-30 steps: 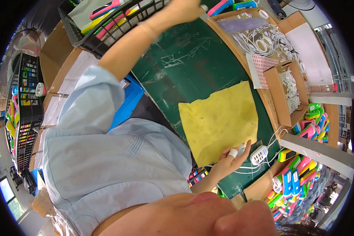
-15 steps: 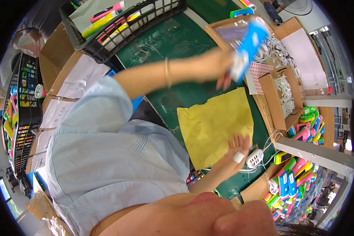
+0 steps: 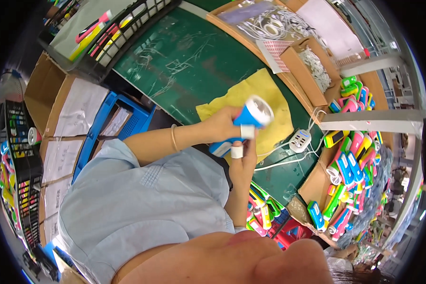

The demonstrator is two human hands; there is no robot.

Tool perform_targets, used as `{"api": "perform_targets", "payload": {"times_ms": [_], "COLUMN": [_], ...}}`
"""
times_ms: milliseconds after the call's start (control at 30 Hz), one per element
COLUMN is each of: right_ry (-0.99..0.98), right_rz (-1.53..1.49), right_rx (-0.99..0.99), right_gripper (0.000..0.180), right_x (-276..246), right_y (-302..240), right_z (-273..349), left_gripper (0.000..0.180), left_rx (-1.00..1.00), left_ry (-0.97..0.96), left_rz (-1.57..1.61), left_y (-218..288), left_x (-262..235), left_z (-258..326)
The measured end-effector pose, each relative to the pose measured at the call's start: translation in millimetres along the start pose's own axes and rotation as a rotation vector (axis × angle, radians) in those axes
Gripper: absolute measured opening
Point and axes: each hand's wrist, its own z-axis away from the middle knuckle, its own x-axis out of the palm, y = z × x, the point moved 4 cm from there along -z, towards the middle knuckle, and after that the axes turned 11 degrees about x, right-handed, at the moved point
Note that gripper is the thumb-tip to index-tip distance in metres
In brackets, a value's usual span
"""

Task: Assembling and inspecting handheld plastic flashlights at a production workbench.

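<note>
Gripping the blue torch (image 3: pixel 241 127) in my left hand (image 3: pixel 221 124) above the yellow cloth (image 3: pixel 251 102), my right hand (image 3: pixel 244 161) just below pinching a white plug (image 3: pixel 237 151), I judge a loose pinch could drop it

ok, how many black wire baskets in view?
2. One black wire basket at the top edge of the green table, one at far left beside the cardboard boxes. Others may be hidden.
</note>
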Motion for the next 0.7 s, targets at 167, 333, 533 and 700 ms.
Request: {"api": "perform_targets", "payload": {"times_ms": [167,333,533,700], "right_ry": [0.256,0.310,0.494,0.337], "right_rz": [-0.018,-0.043,-0.099,-0.348], "right_rx": [0.043,0.059,-0.055,0.095], "right_gripper": [0.029,0.029,0.036,0.028], "right_x": [-33,-38,-30,-56], "right_y": [18,29,22,10], "right_z": [1,4,11,6], "left_gripper": [0.027,0.027,0.025,0.037], "left_rx": [-0.108,-0.183,-0.300,0.011], "left_ry": [0.115,0.063,0.039,0.097], "left_rz": [0.322,0.434,0.499,-0.001], "left_y": [4,17,4,-7], "left_x": [-3,16,18,-8], "left_z": [-30,-42,-47,-65]}}
